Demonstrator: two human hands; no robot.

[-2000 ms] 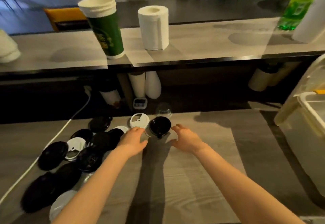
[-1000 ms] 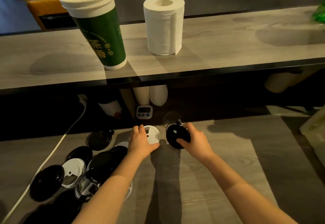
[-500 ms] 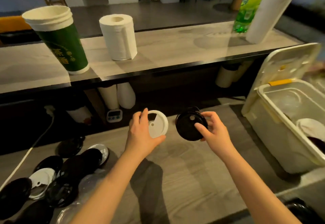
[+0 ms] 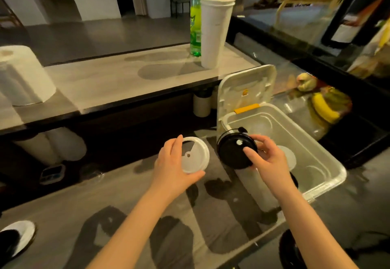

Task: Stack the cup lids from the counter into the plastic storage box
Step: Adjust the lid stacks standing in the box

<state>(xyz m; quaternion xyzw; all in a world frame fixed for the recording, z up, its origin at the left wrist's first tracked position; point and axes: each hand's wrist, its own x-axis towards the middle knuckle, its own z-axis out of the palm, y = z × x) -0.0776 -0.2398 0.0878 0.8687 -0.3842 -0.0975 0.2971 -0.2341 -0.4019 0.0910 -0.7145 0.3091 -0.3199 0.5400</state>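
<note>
My left hand (image 4: 173,169) grips a white cup lid (image 4: 195,156) above the counter, just left of the clear plastic storage box (image 4: 320,159). My right hand (image 4: 266,163) pinches a black cup lid (image 4: 234,152) with a small tab, held tilted over the box's near left corner. Inside the box lies a white lid (image 4: 289,154), partly hidden by my right hand, with a dark lid edge (image 4: 294,179) under it. The box's cover (image 4: 244,91) stands open at its back. Two more lids (image 4: 14,237) lie at the counter's far left edge.
A raised shelf (image 4: 126,83) runs behind the counter, with a paper roll (image 4: 19,76), a tall white cup stack (image 4: 215,30) and a green bottle (image 4: 195,24). Bananas (image 4: 325,108) lie right of the box. A small timer (image 4: 51,173) sits under the shelf.
Both hands lifted their lids off the counter and carried them right; the black lid now hangs over the box's corner. The view swung right, so the lid pile has left the frame.
</note>
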